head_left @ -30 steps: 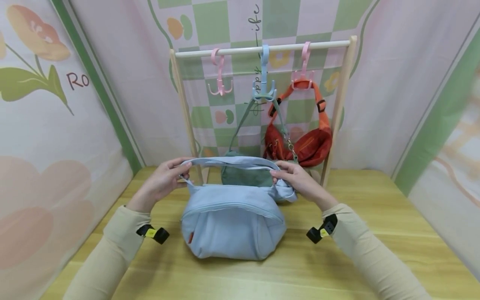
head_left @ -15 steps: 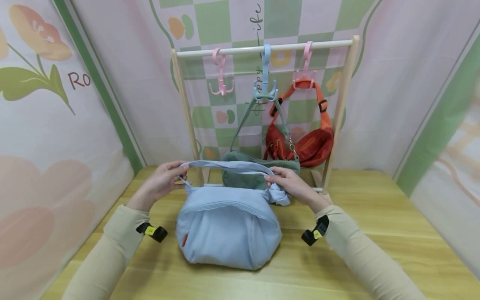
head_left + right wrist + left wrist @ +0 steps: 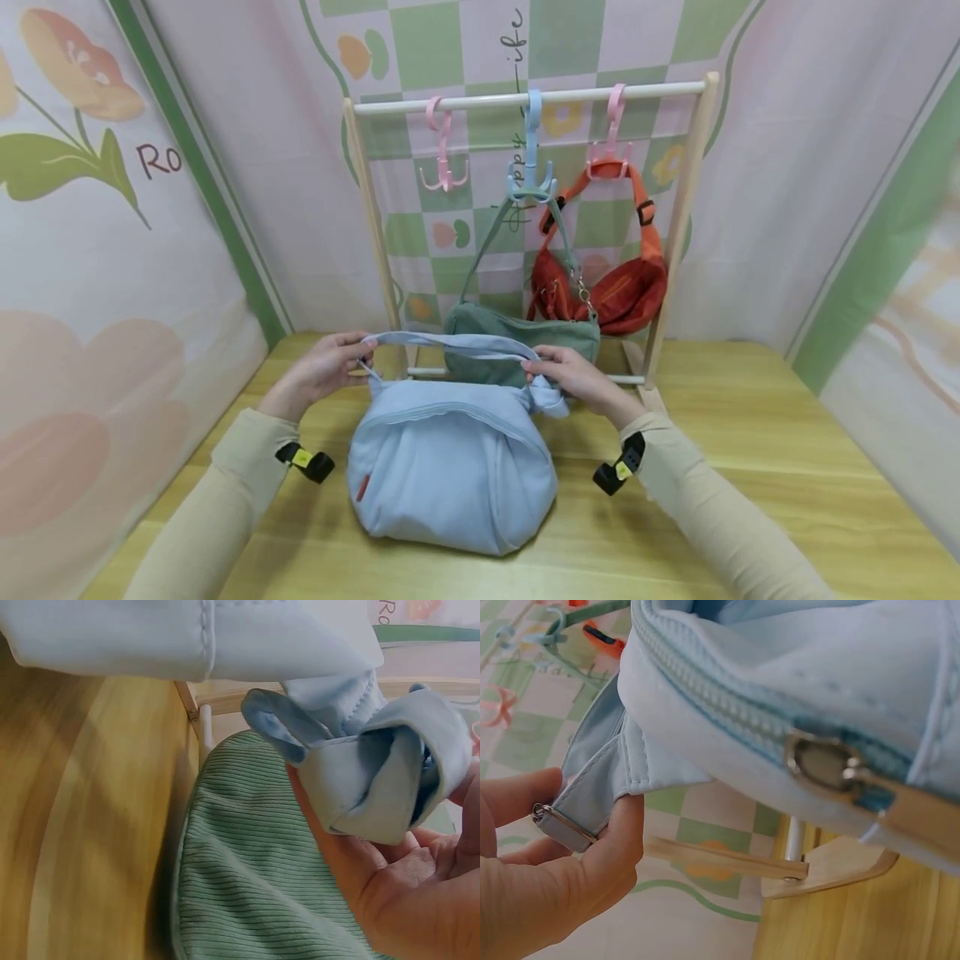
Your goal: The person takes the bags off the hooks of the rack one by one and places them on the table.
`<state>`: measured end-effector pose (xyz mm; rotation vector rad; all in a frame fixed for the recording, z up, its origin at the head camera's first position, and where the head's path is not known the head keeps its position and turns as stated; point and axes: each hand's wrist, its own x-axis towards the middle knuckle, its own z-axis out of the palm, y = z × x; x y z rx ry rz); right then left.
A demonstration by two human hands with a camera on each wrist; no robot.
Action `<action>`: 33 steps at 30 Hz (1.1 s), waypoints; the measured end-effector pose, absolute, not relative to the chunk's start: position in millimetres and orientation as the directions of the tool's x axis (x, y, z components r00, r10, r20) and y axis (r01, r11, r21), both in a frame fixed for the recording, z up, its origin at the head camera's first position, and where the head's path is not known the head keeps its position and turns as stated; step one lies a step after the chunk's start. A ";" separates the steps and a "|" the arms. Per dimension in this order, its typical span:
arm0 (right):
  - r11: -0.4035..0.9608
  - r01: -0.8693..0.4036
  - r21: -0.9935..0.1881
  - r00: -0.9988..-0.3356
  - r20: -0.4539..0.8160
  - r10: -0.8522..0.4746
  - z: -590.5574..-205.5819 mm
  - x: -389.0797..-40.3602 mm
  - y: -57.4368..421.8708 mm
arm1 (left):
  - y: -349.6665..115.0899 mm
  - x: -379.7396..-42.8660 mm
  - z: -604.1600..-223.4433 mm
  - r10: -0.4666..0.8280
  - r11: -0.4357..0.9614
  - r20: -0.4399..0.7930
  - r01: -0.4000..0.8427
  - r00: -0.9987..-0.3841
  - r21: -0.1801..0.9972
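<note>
From above, the head view faces forward and down: rack (image 3: pixel 480 103) at 12 o'clock, blue bag (image 3: pixel 450 483) at 6. Both wrist views face the blue bag very close up, tipped sideways, one with the left hand (image 3: pixel 559 881) at 8 o'clock, the other the right hand (image 3: pixel 427 889) at 4. Head and right wrist share a green bag (image 3: pixel 255 855).

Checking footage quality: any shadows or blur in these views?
Head view: soft shadows on the table, right drape print blurred; left wrist view: zip pull blurred; right wrist view: shadow across the table, green bag fairly crisp.
</note>
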<state>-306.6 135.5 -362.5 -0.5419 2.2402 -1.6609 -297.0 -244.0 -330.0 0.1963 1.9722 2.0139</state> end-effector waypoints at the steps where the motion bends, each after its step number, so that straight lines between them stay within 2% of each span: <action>1: 0.267 -0.116 -0.957 -0.883 -0.023 -0.469 -363.8 -306.9 134.9 | -244.7 -297.8 -331.3 0.320 0.003 -0.126 -0.132 -0.939 0.991; 12: 0.272 -0.074 -0.959 -0.892 -0.058 -0.448 -377.0 -309.8 123.0 | -253.1 -306.0 -342.1 0.319 0.077 -0.186 -0.170 -0.929 0.982; 24: 0.264 0.082 -0.961 -0.897 -0.186 -0.400 -390.8 -308.8 105.8 | -268.6 -312.3 -347.8 0.348 0.101 -0.223 -0.200 -0.910 0.975; 33: 0.291 0.112 -0.950 -0.900 -0.221 -0.375 -397.7 -307.9 97.6 | -275.7 -317.5 -352.4 0.335 0.155 -0.267 -0.227 -0.904 0.962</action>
